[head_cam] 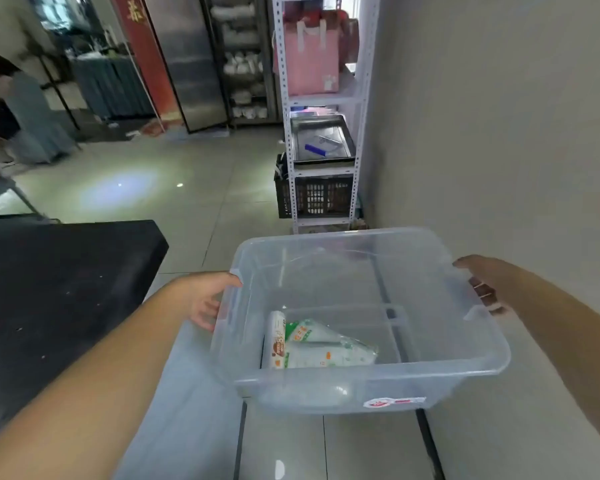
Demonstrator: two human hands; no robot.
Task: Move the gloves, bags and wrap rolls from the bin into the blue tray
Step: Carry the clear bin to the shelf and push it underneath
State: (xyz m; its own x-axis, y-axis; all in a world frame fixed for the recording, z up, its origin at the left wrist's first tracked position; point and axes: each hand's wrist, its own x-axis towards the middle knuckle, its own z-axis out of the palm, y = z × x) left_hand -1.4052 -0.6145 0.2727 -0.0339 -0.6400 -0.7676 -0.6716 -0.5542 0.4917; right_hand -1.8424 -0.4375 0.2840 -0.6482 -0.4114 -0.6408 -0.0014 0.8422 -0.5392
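Clear bin held by both side rims, left hand and right hand fingers curled under; packaged rolls lie inside toward the left hand, long axes roughly left-right.

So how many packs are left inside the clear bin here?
2, both at the near-left of the bin: a brown-printed roll pack standing on end, a green-printed pack lying against it. More may hide beneath.
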